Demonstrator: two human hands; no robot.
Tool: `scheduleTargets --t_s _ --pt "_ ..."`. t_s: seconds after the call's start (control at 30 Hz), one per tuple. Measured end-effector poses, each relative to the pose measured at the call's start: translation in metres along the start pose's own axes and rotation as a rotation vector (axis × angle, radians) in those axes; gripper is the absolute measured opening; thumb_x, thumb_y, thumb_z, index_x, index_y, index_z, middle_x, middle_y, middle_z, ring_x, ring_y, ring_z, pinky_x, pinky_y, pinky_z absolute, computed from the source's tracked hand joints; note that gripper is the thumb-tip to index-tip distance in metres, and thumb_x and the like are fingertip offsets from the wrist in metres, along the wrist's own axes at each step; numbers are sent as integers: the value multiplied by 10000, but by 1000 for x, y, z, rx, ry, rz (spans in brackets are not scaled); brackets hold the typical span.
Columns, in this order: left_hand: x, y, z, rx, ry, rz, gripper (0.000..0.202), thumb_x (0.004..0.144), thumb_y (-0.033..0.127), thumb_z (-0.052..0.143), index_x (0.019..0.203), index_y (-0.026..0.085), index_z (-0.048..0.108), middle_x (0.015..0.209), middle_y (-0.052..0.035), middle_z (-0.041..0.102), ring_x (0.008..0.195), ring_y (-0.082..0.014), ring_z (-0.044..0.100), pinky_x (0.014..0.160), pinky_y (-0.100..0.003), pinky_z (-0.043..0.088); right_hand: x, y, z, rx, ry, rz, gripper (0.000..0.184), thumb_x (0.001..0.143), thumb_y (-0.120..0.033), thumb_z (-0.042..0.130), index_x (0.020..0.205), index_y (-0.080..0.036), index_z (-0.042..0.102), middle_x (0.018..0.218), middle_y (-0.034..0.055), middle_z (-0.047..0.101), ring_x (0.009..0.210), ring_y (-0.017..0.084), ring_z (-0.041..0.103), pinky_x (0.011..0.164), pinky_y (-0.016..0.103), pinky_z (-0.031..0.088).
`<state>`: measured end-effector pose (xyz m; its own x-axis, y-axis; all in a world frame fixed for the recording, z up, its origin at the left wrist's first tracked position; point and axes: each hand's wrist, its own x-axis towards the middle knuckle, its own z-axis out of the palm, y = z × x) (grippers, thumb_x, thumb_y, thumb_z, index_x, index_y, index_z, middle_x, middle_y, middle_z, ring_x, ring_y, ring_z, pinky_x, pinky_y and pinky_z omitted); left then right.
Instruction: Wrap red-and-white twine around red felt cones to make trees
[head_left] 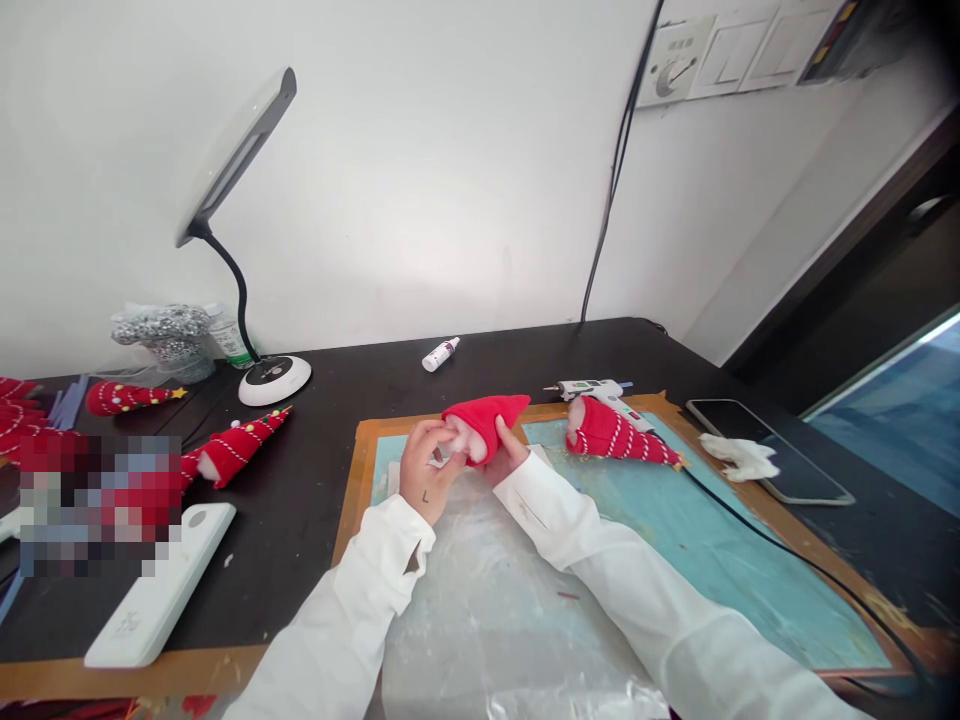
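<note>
inspection at the bench (480, 362): the left hand (429, 470) and right hand (511, 450) together hold a red felt cone (486, 420) over the upper part of a teal cutting mat (675, 515). the cone lies tilted, its tip toward the upper right and its open end toward the left hand, with white stuffing (461, 447) showing at the mouth.

grip findings: the left hand is closed around the open end, fingers (427, 435) curled over the felt and against the stuffing. the right hand is partly closed, cradling the cone's underside, with the thumb (504, 432) laid along the felt; its other fingers are hidden.

workmanship note: good practice here is firm, even pressure, with the right hand steadying the cone and the left keeping the stuffing centred, so that the felt rim does not crease. whether any adhesive is present at the mouth cannot be told.

also noted: a second red cone with white stitching (611, 435) lies on the mat, just below a hot glue gun (592, 388). a clear plastic sheet (495, 625) lies under the forearms. a phone (769, 450) lies to the right, with a crumpled white tissue (739, 458) on it.
</note>
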<state>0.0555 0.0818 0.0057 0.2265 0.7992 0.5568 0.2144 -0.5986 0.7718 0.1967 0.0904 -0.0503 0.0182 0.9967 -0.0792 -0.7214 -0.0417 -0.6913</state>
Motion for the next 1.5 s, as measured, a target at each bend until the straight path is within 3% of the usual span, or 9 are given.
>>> scheduleTargets --t_s 0.13,0.33,0.63,0.73,0.83,1.0,1.1,1.37,1.5 --pt "0 -1 0 -29 14 3 70 778 237 632 821 182 644 948 -56 576 740 -121 542 613 -229 452 0 -4 1 22 38 13 577 835 -643 512 1180 -184 569 1214 90 599 1087 240 590 817 348 524" --pt "0 -3 1 -78 19 -19 105 797 280 628 823 183 659 956 -67 573 820 -146 565 645 -241 478 -12 -16 9 31 -83 -2 521 852 -595 533 1174 -189 585 1219 72 598 1120 223 573 830 311 521" --pt "0 -3 2 -180 2 -44 192 796 311 654 958 208 645 1023 -70 547 833 -145 560 635 -241 500 -3 -13 7 30 82 -10 551 821 -661 516 1135 -215 596 1206 64 605 1153 234 556 875 356 525" --pt "0 -1 2 -197 74 -15 293 770 310 693 1033 215 604 1061 -69 508 815 -130 551 652 -248 517 -10 -23 9 37 48 22 550 860 -658 462 1155 -214 596 1243 64 583 1180 221 542 863 330 534" --pt "1 0 2 -166 149 -1 220 772 315 695 934 196 605 976 -51 528 787 -124 552 669 -248 517 -19 -32 13 59 53 16 535 895 -648 409 1164 -224 595 1254 50 578 1180 192 545 856 289 536" --pt "-1 0 2 -112 36 -13 133 818 311 636 877 194 664 892 -44 615 795 -141 596 673 -247 502 -20 -28 19 82 22 75 630 892 -696 335 1172 -193 590 1241 87 585 1119 214 586 867 306 531" --pt "-3 -1 2 -64 4 -18 115 816 264 609 876 188 670 858 -40 640 726 -133 583 638 -243 475 -16 -15 19 74 5 115 649 847 -714 410 1167 -177 585 1235 99 586 1133 234 577 903 330 517" --pt "-4 0 2 227 -91 12 149 743 105 556 623 174 611 648 -7 570 653 -133 499 623 -251 389 -9 6 17 -8 -31 -36 674 623 -675 713 1052 -166 607 1106 126 649 1130 302 570 882 397 528" --pt "-4 0 3 58 -70 -41 109 815 196 588 849 186 691 806 -22 663 649 -111 550 567 -219 425 -7 -11 11 39 48 -16 665 647 -687 683 1082 -191 599 1194 88 617 1216 295 514 911 394 532"
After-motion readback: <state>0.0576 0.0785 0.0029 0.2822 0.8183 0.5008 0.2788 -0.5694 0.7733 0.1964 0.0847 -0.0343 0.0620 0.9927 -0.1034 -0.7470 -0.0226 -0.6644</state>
